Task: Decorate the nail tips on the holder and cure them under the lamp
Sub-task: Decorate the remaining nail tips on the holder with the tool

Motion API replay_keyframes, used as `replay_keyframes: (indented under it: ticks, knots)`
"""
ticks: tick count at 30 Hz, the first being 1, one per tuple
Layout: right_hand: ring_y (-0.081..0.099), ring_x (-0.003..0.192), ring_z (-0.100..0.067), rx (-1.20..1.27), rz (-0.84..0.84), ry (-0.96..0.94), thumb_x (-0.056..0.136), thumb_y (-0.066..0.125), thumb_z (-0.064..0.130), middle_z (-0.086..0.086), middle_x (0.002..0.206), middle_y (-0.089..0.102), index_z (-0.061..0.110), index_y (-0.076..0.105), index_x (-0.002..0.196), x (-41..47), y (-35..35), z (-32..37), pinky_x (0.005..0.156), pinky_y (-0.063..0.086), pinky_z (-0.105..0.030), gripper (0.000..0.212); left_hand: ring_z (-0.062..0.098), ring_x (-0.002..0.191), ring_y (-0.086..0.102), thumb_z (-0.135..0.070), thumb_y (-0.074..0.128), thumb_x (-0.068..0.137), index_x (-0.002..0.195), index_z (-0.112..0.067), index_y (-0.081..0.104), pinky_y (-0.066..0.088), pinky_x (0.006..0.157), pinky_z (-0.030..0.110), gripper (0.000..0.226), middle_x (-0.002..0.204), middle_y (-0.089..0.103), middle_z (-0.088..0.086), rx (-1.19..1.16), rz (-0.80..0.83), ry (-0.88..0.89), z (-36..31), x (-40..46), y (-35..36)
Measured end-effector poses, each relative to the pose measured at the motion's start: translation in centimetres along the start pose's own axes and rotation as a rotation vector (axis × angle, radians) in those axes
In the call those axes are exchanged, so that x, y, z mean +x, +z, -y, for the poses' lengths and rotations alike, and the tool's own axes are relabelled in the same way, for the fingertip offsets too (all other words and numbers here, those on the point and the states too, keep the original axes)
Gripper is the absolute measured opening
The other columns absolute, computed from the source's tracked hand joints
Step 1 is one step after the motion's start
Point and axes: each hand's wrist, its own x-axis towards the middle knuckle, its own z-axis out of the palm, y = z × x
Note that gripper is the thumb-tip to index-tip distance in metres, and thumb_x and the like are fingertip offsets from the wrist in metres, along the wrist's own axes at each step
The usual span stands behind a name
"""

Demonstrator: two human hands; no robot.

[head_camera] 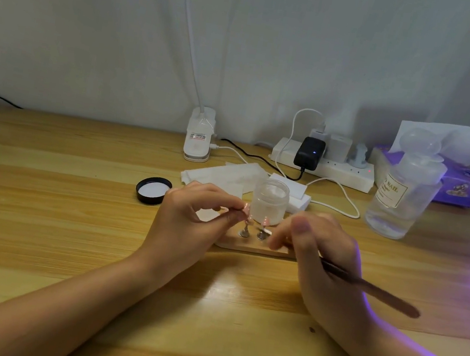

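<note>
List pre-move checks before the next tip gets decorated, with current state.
1. Left hand steadies a nail tip on its stand: ok, fingers pinch it.
2. Right hand holds the tool: ok, handle gripped; working end hidden behind the fingers.
3. Holder flat on the table: ok.
4. Jar open and close by: ok, its lid lies off to the left.
5. Second tip free on its stand: ok, nothing grips it.
6. Curing lamp ready: cannot tell, only purple glow at the right edge.
</note>
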Motion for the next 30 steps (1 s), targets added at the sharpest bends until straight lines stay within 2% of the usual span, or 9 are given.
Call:
replay_keyframes:
  ticks: [2,6,9,11,15,18,21,26,30]
  knots:
    - [0.052,0.071,0.007,0.03,-0.028,-0.009,0.098,0.027,0.04,0.009,0.068,0.059,0.017,0.062,0.065,-0.1,-0.06,0.06,0.069,0.041,-0.035,0.054,0.005,0.077,0.057,-0.023,0.067,0.071,0.087,-0.025,0.069,0.043,0.068,0.014,0.016,0.078,0.066,-0.016,-0.003,0.004,-0.01,0.01,0.04,0.02]
    - [0.053,0.071,0.003,0.018,-0.027,0.039,0.096,0.027,0.045,0.023,0.071,0.053,0.032,0.055,0.075,0.32,-0.03,0.31,0.065,0.042,-0.036,0.037,0.006,0.076,0.058,-0.022,0.067,0.071,0.087,-0.025,0.069,0.042,0.068,0.014,0.016,0.077,0.067,-0.016,-0.007,0.011,-0.007,0.0,0.01,-0.01]
    - [0.053,0.072,0.005,0.024,0.011,0.037,0.096,0.028,0.046,0.019,0.067,0.056,0.029,0.057,0.071,0.15,0.0,0.34,0.07,0.041,-0.029,0.042,0.007,0.075,0.058,-0.024,0.067,0.071,0.087,-0.026,0.069,0.043,0.068,0.018,0.017,0.077,0.067,-0.016,-0.006,0.007,-0.008,-0.03,-0.01,-0.05]
    - [0.053,0.07,0.005,0.049,-0.007,0.011,0.098,0.028,0.043,0.011,0.068,0.058,0.026,0.057,0.067,-0.03,0.01,0.28,0.07,0.04,-0.03,0.046,0.007,0.076,0.058,-0.024,0.066,0.071,0.087,-0.025,0.069,0.044,0.068,0.018,0.017,0.077,0.067,-0.016,-0.006,0.006,-0.014,-0.04,0.02,-0.02]
    - [0.054,0.071,0.001,0.052,-0.019,0.079,0.096,0.031,0.042,0.019,0.07,0.054,0.028,0.057,0.073,0.28,0.02,0.22,0.068,0.041,-0.028,0.037,0.012,0.077,0.06,-0.022,0.067,0.071,0.087,-0.02,0.071,0.048,0.07,0.03,0.016,0.078,0.068,-0.01,-0.005,0.003,-0.028,0.01,0.03,0.04]
    - [0.055,0.073,-0.001,0.055,0.035,0.086,0.095,0.029,0.047,0.017,0.072,0.056,0.023,0.061,0.073,0.26,0.08,0.23,0.07,0.042,-0.027,0.045,0.012,0.078,0.061,-0.022,0.067,0.071,0.087,-0.021,0.071,0.048,0.072,0.034,0.017,0.079,0.068,-0.01,0.008,0.002,-0.019,-0.02,0.04,0.02]
    - [0.053,0.069,0.002,0.088,0.019,0.031,0.098,0.027,0.042,0.01,0.064,0.056,0.012,0.061,0.062,-0.05,0.06,0.22,0.07,0.041,-0.029,0.057,0.009,0.08,0.06,-0.024,0.066,0.071,0.089,-0.023,0.07,0.048,0.073,0.033,0.018,0.08,0.067,-0.013,0.018,0.006,-0.029,-0.04,0.03,0.0]
    - [0.054,0.072,-0.002,0.05,0.024,0.055,0.096,0.028,0.046,0.017,0.073,0.055,0.03,0.056,0.076,0.36,0.1,0.29,0.067,0.044,-0.033,0.038,0.009,0.08,0.057,-0.025,0.066,0.07,0.088,-0.023,0.07,0.044,0.072,0.024,0.018,0.08,0.066,-0.011,0.037,0.013,-0.016,-0.16,0.01,0.01]
    - [0.052,0.069,0.005,0.048,0.008,0.037,0.098,0.026,0.042,0.01,0.063,0.056,0.014,0.061,0.062,-0.06,0.03,0.03,0.07,0.041,-0.027,0.057,0.011,0.081,0.058,-0.026,0.066,0.07,0.087,-0.021,0.071,0.04,0.072,0.016,0.019,0.079,0.067,-0.009,0.044,0.012,-0.019,-0.22,0.04,-0.01]
